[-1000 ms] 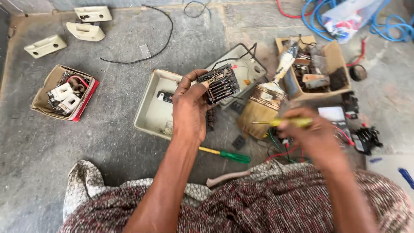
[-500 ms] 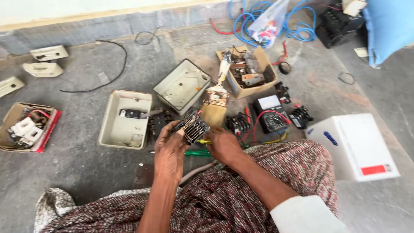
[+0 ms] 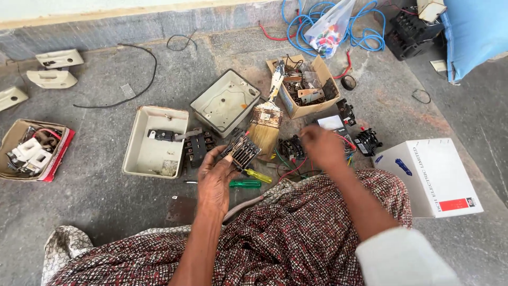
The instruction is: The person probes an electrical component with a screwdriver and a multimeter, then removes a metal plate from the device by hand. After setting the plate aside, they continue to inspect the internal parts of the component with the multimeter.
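Observation:
My left hand holds a small black electrical switch block with metal contacts above the floor, fingers curled under it. My right hand is blurred and hovers over a cluster of black parts and red wires, beside a small white-topped device. It seems to hold nothing. A yellow-handled screwdriver and a green-handled one lie just below the held block. A worn paintbrush lies just beyond it.
A cream switch box base and its grey lid lie on the concrete. A cardboard box of parts, a white carton, a tray of white fittings, blue cable and black wire surround me.
My right hand left the switch block and moved right toward the black parts. The left hand kept holding the block. The view shifted slightly.

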